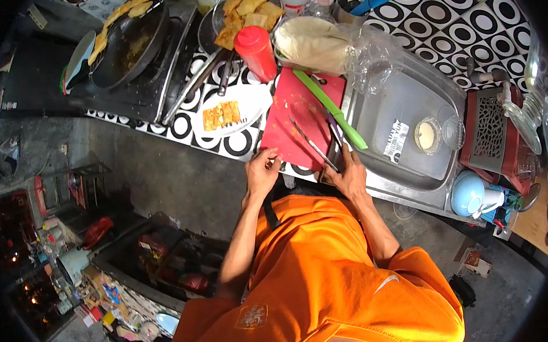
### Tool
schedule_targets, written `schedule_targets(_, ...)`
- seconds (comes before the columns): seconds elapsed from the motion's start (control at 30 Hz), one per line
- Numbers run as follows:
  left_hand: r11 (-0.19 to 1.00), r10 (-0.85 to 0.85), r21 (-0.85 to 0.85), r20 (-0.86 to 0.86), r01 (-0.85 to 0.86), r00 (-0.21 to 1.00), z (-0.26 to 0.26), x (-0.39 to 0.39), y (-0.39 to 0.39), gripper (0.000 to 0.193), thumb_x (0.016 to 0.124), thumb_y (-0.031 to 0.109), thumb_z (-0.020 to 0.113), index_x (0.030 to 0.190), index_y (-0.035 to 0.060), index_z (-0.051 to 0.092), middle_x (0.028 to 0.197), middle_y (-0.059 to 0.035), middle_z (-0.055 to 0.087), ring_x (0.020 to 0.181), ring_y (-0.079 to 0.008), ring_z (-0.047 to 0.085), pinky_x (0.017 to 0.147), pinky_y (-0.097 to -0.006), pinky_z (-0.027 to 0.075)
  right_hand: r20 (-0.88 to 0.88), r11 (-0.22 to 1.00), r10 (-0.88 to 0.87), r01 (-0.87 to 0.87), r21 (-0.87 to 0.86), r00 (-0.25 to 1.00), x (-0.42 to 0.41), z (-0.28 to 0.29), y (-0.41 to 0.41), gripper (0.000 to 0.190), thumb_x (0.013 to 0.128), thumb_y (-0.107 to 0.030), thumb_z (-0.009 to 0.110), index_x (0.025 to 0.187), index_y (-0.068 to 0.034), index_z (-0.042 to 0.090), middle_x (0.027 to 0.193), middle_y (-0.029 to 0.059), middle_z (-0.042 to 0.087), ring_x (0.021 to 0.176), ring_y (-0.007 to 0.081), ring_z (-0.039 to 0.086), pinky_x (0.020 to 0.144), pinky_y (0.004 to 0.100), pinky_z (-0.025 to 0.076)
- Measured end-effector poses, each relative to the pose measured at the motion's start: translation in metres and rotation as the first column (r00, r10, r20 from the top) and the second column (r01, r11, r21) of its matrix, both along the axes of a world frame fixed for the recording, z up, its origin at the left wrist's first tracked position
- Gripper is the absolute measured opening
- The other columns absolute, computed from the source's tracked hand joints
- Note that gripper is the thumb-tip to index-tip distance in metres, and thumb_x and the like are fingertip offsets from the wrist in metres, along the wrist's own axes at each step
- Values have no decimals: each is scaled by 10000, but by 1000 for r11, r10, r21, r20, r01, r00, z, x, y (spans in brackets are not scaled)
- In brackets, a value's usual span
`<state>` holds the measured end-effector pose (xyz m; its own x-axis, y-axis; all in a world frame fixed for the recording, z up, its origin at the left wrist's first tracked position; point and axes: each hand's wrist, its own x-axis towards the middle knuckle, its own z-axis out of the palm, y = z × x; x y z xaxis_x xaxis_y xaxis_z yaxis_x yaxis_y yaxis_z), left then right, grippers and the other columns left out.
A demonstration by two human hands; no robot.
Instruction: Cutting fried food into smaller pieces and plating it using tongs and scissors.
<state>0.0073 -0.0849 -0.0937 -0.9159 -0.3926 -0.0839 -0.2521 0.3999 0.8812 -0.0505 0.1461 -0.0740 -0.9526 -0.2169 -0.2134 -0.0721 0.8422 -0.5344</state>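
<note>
My right hand (352, 173) holds slim metal tongs (311, 141) at the near right corner of a red cutting board (293, 106), their arms spread over it. A long green utensil (331, 106), perhaps a knife handle or cover, lies slantwise along the board's right side, just beyond my right fingers. My left hand (263, 171) is at the board's near left corner, fingers curled and slightly apart, with nothing visible in it. Small crumbs dot the board. Left of it, a white oval plate (255, 99) holds cut pieces of golden fried food (221, 115).
A red squeeze bottle (255, 54) and a tub of pale wrappers (313, 44) stand behind the board. Further left are a strainer of fried pieces (250, 10) and a wok (130, 53) on a stove. To the right is a steel sink (411, 181) with a small glass bowl (427, 135).
</note>
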Motion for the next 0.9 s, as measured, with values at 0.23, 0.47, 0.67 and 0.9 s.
schedule_targets(0.23,996,60,59,76,-64,995,3,4,24,221,779,3,675,999,2,666,817,-109,689,668,-144,652,599,-270,502,285,792,-134,275,-545,949,-9,25,17,361,846,-307,685,989,18,618,658,31,555,607,90,476,566,262,421)
schedule_targets(0.47,997,17,69,37,-19,999,17,-18,34,320,806,-4,619,1120,53,638,905,-101,700,689,-141,633,613,-263,489,569,661,64,392,-640,820,-35,42,42,360,961,-381,516,958,-28,586,624,-11,487,462,71,443,418,231,340)
schedule_targets(0.67,999,18,43,-22,-17,1000,39,-43,29,365,805,70,652,1168,84,613,1003,-106,687,729,-188,651,602,-278,503,612,775,155,288,-562,776,-59,69,27,436,953,-435,494,928,-5,562,713,42,555,494,88,479,464,255,403)
schedule_targets(0.9,997,45,70,-138,-36,989,43,-30,-4,308,821,100,662,1126,67,631,955,-95,696,788,-190,664,653,-296,512,437,836,137,134,-533,889,-85,77,-2,361,945,-348,534,1008,0,604,766,35,610,525,86,516,469,233,403)
